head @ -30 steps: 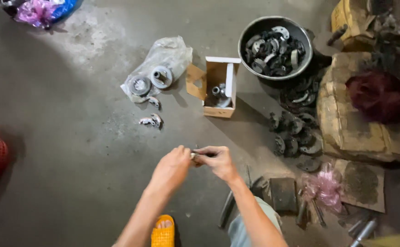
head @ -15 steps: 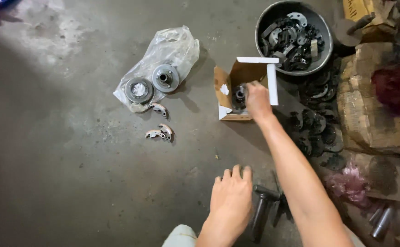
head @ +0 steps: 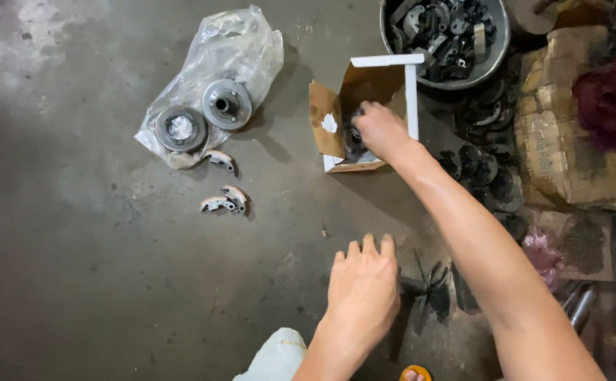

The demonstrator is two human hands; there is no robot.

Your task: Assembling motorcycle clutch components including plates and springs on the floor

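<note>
Brown cardboard box (head: 364, 113) with open white flaps sits on grey concrete floor (head: 110, 282); your right hand (head: 380, 130) reaches inside, fingers curled on a dark round metal part (head: 354, 140), grip unclear. Your left hand (head: 363, 286) rests flat, empty.

Right hand (head: 380, 130) outstretched, fingers curled; left hand (head: 362, 282) flat, fingers together.

The light is dim and soft, brightest on the concrete floor (head: 75, 282) far left of my fingers (head: 364, 250), with pale glare at the upper left corner. The plastic bag (head: 241, 49) shines faintly. My forearm drops a soft shadow beneath it. Right edge goes dark; detail there is murky, slightly smeared.
</note>
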